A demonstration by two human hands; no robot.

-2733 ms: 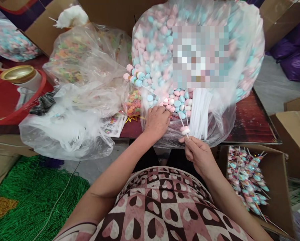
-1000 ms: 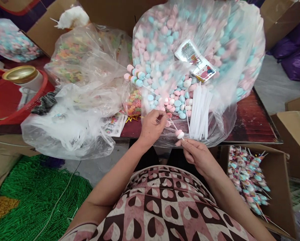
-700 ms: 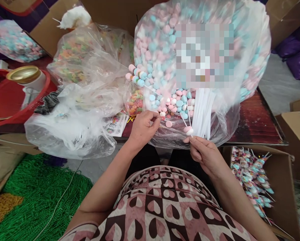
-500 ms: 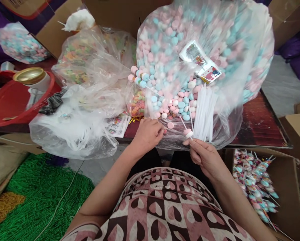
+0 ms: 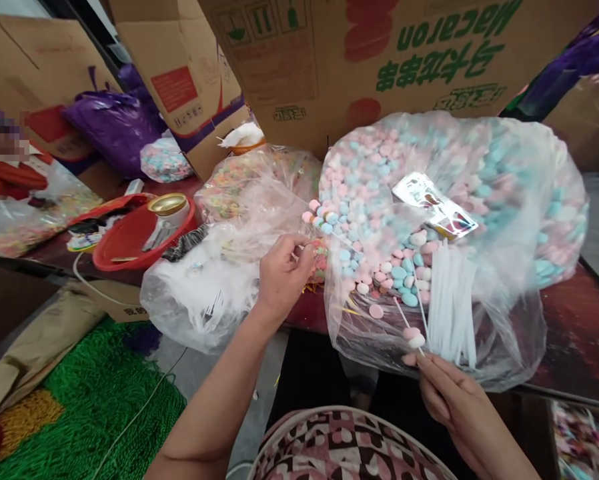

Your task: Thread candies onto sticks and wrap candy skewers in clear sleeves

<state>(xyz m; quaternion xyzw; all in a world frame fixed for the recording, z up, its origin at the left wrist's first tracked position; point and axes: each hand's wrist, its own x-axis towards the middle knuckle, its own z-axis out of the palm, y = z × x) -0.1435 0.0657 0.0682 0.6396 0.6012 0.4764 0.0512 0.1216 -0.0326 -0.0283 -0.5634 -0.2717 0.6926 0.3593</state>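
Note:
My right hand (image 5: 449, 400) pinches a thin white stick (image 5: 403, 319) with two candies (image 5: 412, 337) threaded on it, just above my fingers. My left hand (image 5: 281, 273) is closed in a pinch at the small bag of gummy rings (image 5: 320, 260); what its fingertips hold is hidden. A large clear bag of pink, blue and white candies (image 5: 429, 227) lies open in front of me. A bundle of white sticks (image 5: 452, 300) rests inside its mouth. A finished candy skewer (image 5: 319, 217) lies across the bag's left edge.
Crumpled clear bags (image 5: 204, 287) lie left of my left hand. A red basket (image 5: 129, 240) holds a gold-lidded jar (image 5: 167, 205). Cardboard boxes (image 5: 379, 60) stand behind the dark table (image 5: 579, 333). Green netting (image 5: 94, 407) covers the floor at left. Another person's orange sleeve (image 5: 9, 177) shows far left.
The view has tilted up and swung left, showing boxes and another person. My left hand moved left from the loose candies to the gummy bag. My right hand still holds the stick.

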